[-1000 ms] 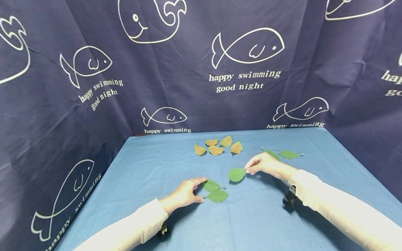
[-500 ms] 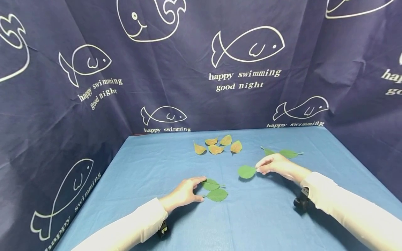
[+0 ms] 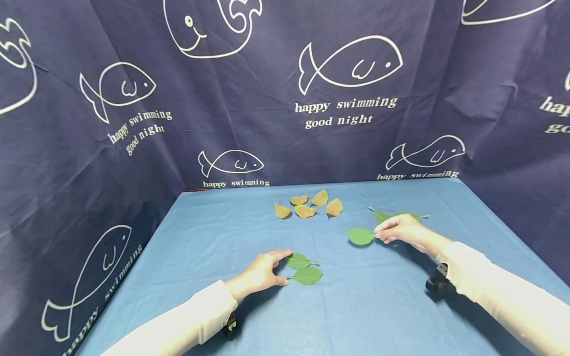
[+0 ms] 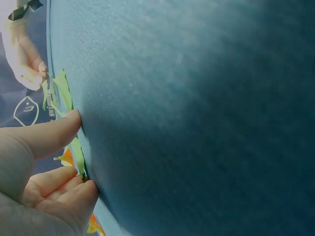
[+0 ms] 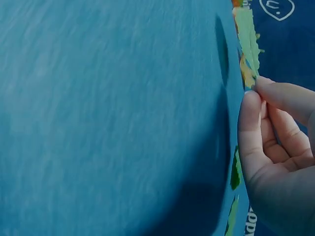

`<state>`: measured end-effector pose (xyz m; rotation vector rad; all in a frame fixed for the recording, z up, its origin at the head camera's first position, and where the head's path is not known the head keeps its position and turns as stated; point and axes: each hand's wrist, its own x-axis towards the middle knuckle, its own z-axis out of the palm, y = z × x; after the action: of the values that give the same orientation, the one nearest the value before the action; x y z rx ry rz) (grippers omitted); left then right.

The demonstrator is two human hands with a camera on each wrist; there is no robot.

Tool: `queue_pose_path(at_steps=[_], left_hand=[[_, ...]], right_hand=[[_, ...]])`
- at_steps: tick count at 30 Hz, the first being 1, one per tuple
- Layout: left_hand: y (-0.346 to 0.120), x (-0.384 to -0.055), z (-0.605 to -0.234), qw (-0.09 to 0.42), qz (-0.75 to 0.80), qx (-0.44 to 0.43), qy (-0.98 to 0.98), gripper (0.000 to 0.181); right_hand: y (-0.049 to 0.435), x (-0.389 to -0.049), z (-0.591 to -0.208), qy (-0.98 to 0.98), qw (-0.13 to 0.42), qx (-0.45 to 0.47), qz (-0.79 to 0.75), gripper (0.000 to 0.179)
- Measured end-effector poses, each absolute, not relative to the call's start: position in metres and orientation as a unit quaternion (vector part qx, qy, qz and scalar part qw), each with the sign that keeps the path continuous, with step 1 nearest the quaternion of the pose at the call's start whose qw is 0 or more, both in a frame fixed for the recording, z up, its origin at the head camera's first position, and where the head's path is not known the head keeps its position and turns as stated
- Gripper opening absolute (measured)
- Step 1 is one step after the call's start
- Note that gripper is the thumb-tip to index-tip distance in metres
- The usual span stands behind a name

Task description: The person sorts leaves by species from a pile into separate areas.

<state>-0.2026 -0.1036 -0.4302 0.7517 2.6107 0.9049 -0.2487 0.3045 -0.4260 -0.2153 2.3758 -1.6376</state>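
Note:
My right hand (image 3: 407,232) pinches a green leaf (image 3: 360,236) by its stem, between thumb and forefinger. In the right wrist view that leaf (image 5: 247,39) points away from the fingertips, and its shadow falls apart from it on the cloth. On the table's left-centre, my left hand (image 3: 260,272) rests with thumb and fingers spread. Its fingertips are right at two green leaves, the upper one (image 3: 298,260) and the lower one (image 3: 308,275), which lie side by side. Two more green leaves (image 3: 381,215) lie behind my right hand, partly hidden by it.
Several yellow-brown leaves (image 3: 305,211) lie grouped at the back middle of the table. A light-blue cloth (image 3: 213,222) covers the tabletop. Dark blue curtains (image 3: 276,123) with white fish drawings enclose the back and sides.
My right hand has moved right and toward the back with the pinched leaf, now overlapping the two leaves there in the head view. My left hand has stayed in place.

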Motion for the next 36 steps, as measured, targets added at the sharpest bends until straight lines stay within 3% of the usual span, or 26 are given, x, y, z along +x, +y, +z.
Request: queue_pose_path(at_steps=[15,36], left_hand=[[-0.102,-0.203,-0.432,0.139,0.317,0.256,0.902,0.073],[-0.103,-0.203,-0.432,0.135,0.320,0.261,0.901,0.073]], right_hand=[[0.313,-0.251,-0.428,0.807,0.100,-0.032,-0.582,0.040],[0.314,-0.254,-0.420,0.865,0.096,-0.029,-0.492,0.040]])
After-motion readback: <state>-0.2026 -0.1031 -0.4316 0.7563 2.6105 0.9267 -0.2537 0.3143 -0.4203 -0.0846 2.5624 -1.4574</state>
